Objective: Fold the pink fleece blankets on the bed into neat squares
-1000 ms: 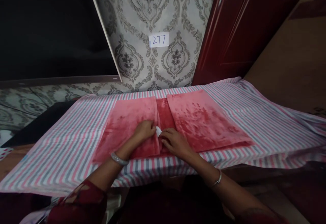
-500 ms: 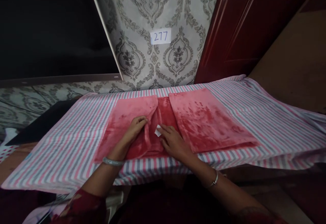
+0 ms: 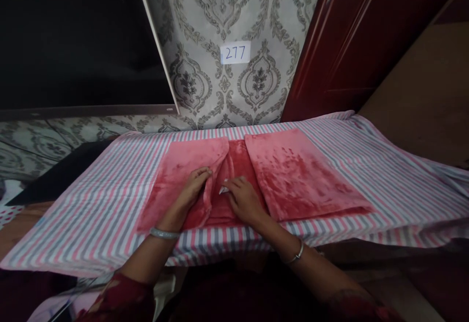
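A pink plush cloth [image 3: 293, 175] lies with its two sides folded inward, and a darker red strip shows between the flaps. My left hand [image 3: 196, 185] pinches the inner edge of the left flap and holds it a little raised. At the lifted flap, a small white label [image 3: 223, 188] sits against the pink fabric. My right hand [image 3: 245, 200] is closed on this label with bent fingers, its fingertips partly covering it. The right flap lies flat beside my right hand, apart from my fingers.
A striped sheet [image 3: 366, 165] covers the table under the cloth. Behind stands a patterned wall with a paper marked 277 [image 3: 235, 53]. A large dark screen [image 3: 80, 43] is at the left, and a dark red door [image 3: 340, 43] at the right.
My right hand has curled its fingers and shifted slightly left, and the label now looks tilted and more covered. My left hand keeps its pinch. The view has shifted slightly.
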Motion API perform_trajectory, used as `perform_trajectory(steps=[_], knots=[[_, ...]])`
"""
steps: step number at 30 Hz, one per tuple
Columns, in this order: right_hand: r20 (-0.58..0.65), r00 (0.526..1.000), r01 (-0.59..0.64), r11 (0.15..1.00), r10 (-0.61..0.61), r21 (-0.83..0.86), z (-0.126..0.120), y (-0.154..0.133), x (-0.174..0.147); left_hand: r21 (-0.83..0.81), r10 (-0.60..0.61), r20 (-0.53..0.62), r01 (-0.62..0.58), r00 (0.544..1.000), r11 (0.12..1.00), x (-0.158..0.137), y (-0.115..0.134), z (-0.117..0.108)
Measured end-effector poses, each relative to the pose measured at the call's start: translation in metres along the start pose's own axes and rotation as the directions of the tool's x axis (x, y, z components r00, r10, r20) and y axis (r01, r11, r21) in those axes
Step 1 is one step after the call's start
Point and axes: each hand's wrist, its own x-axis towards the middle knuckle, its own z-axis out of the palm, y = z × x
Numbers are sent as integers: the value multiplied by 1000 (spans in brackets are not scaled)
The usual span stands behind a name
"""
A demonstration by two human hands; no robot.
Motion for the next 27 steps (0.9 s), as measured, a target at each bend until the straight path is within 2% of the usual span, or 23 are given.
perform_trajectory(steps=[6,9,12,15,19,23,27], knots=[[163,986,-22,1000,22,-3,9,0,1,83,35,35,-37,999,996,1,9,4],[204,979,24,1000,-23,0,6,-1,2,213,121,64,-132,991,968,3,23,9],[249,967,54,998,-58,22,0,-3,2,401,187,88,-207,978,892,7,31,20],[279,958,48,997,-65,67,-6,-5,-3,518,164,112,-199,980,832,10,24,36],[297,953,53,997,-66,54,-13,-6,-15,584,101,156,-174,983,793,13,4,51],[289,949,117,992,-128,57,-19,-5,-25,611,79,216,-198,973,767,14,1,52],[239,951,161,975,-194,154,-26,0,-32,590,78,324,-266,943,762,11,10,44]])
